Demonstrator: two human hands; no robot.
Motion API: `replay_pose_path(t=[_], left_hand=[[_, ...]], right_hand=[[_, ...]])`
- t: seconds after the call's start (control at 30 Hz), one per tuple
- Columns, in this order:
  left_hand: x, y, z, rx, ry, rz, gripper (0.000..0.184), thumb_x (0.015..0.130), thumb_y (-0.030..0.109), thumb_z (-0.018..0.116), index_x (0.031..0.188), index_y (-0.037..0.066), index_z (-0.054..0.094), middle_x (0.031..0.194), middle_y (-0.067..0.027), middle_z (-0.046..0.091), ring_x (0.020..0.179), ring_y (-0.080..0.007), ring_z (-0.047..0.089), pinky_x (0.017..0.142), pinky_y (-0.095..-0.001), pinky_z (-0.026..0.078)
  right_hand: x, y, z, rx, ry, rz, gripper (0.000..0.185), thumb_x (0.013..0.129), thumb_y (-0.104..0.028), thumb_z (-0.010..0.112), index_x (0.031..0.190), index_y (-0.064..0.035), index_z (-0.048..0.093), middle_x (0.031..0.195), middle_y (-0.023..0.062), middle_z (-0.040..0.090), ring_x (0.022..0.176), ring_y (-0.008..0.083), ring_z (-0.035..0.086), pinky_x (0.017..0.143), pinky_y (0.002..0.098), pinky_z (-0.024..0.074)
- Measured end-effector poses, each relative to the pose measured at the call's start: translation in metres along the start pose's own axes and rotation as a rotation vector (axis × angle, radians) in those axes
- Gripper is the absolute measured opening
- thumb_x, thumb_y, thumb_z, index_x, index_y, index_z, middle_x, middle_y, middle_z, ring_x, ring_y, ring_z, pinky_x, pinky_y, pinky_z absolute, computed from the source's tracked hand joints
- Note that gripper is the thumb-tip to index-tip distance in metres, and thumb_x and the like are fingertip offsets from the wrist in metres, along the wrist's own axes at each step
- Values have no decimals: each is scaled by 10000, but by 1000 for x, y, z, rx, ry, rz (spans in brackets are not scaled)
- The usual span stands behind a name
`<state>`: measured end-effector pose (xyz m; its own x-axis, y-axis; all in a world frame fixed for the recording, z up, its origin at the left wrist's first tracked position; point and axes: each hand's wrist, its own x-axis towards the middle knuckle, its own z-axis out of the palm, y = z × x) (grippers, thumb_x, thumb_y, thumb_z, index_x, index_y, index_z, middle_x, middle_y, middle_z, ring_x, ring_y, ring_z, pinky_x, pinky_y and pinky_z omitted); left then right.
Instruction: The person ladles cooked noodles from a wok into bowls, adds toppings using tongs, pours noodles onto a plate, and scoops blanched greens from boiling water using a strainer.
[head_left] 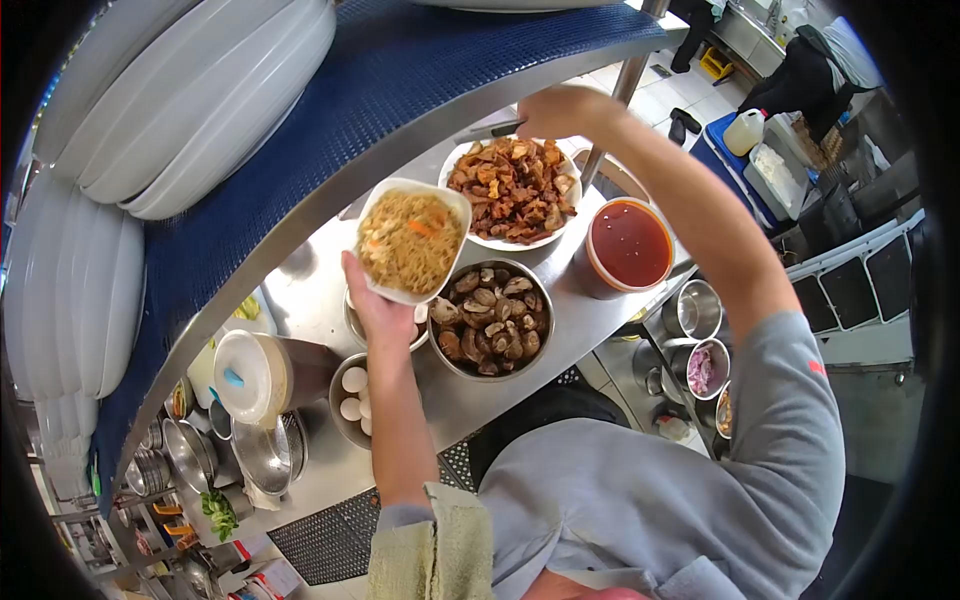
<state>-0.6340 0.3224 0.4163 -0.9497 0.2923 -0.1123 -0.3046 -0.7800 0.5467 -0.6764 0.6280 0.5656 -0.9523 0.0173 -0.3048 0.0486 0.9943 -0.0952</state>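
My left hand is closed on the rim and underside of a white square bowl filled with pale noodles and orange shreds. It is held up above the steel counter. Beyond it, my right hand grips a flat metal utensil; its exact kind is unclear under the shelf edge. Just below that hand stands a white bowl of browned, chopped meat-like pieces. Nearer me is a steel bowl of dark mushroom pieces. A tub of red sauce stands to the right.
Overhead, a shelf with a blue mat carries stacked white dishes. Left on the counter are a steel bowl of eggs and a lidded container. A shelf post rises beside my right forearm. Other people are at back right.
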Motion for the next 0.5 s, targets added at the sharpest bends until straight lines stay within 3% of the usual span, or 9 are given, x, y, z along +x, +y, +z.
replay_pose_path(t=[0.1, 0.27, 0.37, 0.43, 0.47, 0.5], left_hand=[[-8, 13, -10, 50, -1, 26, 637, 984, 503, 264, 1388, 21, 359, 1391, -176, 428, 1266, -346, 437, 1058, -488, 363], [-21, 26, -7, 108, 63, 67, 636, 991, 495, 230, 1397, 19, 345, 1396, -174, 421, 1267, -335, 441, 1058, -471, 371], [-19, 25, -12, 106, 45, 66, 636, 991, 495, 230, 1395, 18, 344, 1397, -175, 419, 1271, -333, 437, 1063, -473, 365], [-15, 21, -13, 110, 19, 71, 631, 992, 494, 242, 1390, 16, 349, 1392, -173, 425, 1265, -328, 444, 1061, -465, 370], [-11, 18, -13, 114, -10, 73, 627, 993, 494, 254, 1384, 15, 353, 1387, -172, 432, 1259, -322, 452, 1059, -457, 375], [-7, 15, -13, 114, -8, 73, 627, 993, 494, 254, 1384, 15, 353, 1387, -172, 432, 1259, -322, 452, 1059, -457, 375]], right_hand=[[71, 5, 42, -82, -79, 59, 335, 816, -203, 532, 1072, -34, 666, 1109, 156, 649, 987, 317, 636, 837, 444, 497], [91, 7, 51, -123, -203, 110, 327, 837, -201, 547, 1096, -38, 662, 1127, 156, 645, 1004, 328, 631, 843, 463, 494], [106, 25, 53, -83, -244, 118, 275, 851, -227, 589, 1018, -29, 681, 1020, 139, 683, 907, 289, 661, 791, 456, 503], [105, 34, 54, 22, -198, 219, 255, 847, -257, 633, 914, -15, 679, 853, 100, 699, 759, 241, 670, 718, 435, 506], [97, 39, 52, 75, -122, 177, 232, 826, -237, 645, 798, -8, 660, 704, 79, 673, 621, 217, 639, 623, 399, 496], [89, 43, 52, 74, -123, 176, 232, 826, -237, 645, 798, -8, 660, 704, 79, 673, 621, 217, 639, 623, 399, 496]])
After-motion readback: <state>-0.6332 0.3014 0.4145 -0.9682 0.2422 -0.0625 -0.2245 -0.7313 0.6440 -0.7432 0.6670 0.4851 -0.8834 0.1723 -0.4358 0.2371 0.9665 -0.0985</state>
